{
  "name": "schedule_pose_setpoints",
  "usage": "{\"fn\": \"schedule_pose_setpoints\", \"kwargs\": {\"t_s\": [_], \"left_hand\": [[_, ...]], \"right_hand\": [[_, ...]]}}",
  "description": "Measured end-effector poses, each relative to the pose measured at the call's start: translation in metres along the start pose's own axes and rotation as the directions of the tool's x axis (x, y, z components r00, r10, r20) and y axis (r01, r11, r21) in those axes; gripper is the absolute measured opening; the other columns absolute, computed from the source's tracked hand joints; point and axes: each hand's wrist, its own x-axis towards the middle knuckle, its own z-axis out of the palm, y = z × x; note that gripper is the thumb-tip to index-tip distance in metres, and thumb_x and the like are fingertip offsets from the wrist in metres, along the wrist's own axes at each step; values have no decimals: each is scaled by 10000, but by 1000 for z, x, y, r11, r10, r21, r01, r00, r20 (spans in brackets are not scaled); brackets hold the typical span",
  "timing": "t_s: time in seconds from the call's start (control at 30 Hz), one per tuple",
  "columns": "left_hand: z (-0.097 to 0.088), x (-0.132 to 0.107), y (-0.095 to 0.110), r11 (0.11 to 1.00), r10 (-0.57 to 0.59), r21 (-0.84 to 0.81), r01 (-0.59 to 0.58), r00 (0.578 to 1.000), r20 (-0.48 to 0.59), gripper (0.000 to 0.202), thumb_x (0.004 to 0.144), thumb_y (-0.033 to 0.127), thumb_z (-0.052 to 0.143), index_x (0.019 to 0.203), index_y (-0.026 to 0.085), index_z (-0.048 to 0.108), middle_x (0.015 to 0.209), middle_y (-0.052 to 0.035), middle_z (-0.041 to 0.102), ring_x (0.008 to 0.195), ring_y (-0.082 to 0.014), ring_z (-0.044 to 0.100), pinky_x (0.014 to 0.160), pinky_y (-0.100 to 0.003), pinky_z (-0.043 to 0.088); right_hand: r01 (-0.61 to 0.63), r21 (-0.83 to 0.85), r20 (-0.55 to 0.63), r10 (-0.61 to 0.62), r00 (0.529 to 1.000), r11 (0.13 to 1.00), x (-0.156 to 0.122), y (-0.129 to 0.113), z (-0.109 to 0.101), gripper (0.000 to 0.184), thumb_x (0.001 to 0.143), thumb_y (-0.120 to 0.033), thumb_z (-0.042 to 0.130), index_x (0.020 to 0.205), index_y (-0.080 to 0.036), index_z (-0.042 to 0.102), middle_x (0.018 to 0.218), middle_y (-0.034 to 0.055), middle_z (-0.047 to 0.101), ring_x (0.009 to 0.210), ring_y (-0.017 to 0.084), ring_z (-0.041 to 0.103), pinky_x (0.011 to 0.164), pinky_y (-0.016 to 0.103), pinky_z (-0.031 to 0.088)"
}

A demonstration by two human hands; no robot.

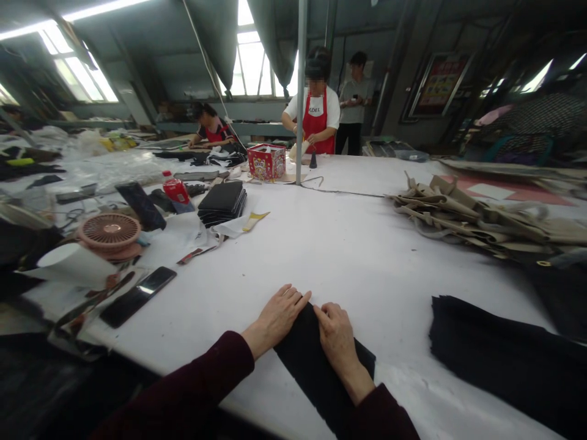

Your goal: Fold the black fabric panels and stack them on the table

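Observation:
A narrow piece of black fabric (308,360) lies on the white table (348,244) right in front of me. My left hand (277,318) rests flat on its left edge with the fingers stretched out. On the right side of the fabric's far end, my right hand (338,337) presses down, fingers extended and close together. Both sleeves are dark maroon. Neither hand grips anything.
A stack of black fabric (504,354) lies at the right, beige bags (477,214) beyond it. On the left are a phone (137,296), a pink round fan (110,231), black pouches (222,201) and a red bottle (175,187). A pole (301,91), a red box (266,161) and several workers stand far back.

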Motion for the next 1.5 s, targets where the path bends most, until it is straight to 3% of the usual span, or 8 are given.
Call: {"fn": "schedule_pose_setpoints", "kwargs": {"t_s": [0.27,0.47,0.67,0.8,0.97,1.3,1.5], "left_hand": [[-6,4,0,1000,1,-15,-1,1000,14,586,855,102,477,1428,146,367,1056,-72,607,1058,-221,523,1098,-393,268],[-4,2,0,999,22,-24,-22,1000,21,500,845,134,529,1339,194,475,1104,-75,587,1106,-233,501,1112,-404,257],[-2,2,3,999,44,3,-44,999,2,486,883,162,508,1365,151,449,1220,-92,553,1180,-239,459,1122,-393,246],[-1,3,8,997,67,41,-68,997,25,469,886,150,498,1352,103,462,1126,-96,584,1108,-241,493,1092,-376,280],[-4,0,13,996,76,40,-76,997,15,511,884,157,502,1388,174,422,1126,-93,576,1073,-239,508,1059,-387,305],[-3,2,22,995,98,-14,-98,995,0,489,914,134,451,1399,135,389,1164,-105,585,1118,-230,507,1032,-371,340],[-7,0,27,992,124,16,-124,992,2,512,904,135,481,1405,203,401,1177,-95,564,1118,-238,509,1073,-403,297]], "right_hand": [[-3,6,26,3,1000,1000,-3,-1,-4,268,940,-86,441,1076,-173,655,876,59,567,854,194,489,756,313,354],[1,16,45,-1,999,1000,-5,0,-8,274,950,-97,432,1087,-187,651,880,59,564,852,197,483,758,320,350],[0,7,57,0,998,1000,-10,3,-11,273,955,-99,426,1097,-176,647,886,62,558,859,204,474,768,326,347],[12,14,56,-13,998,1000,-15,6,-13,280,948,-94,432,1117,-172,640,898,65,559,867,203,475,775,326,349],[18,-8,55,-17,998,1000,-20,8,-18,283,945,-90,433,1123,-172,637,894,63,562,862,201,473,768,326,348],[23,-37,43,-21,999,999,-33,13,-26,274,937,-85,442,1093,-183,645,889,61,568,855,202,476,762,329,346],[10,-45,69,-7,998,999,-40,14,-36,262,940,-96,463,1112,-180,643,899,61,570,867,205,481,770,333,352]]}}
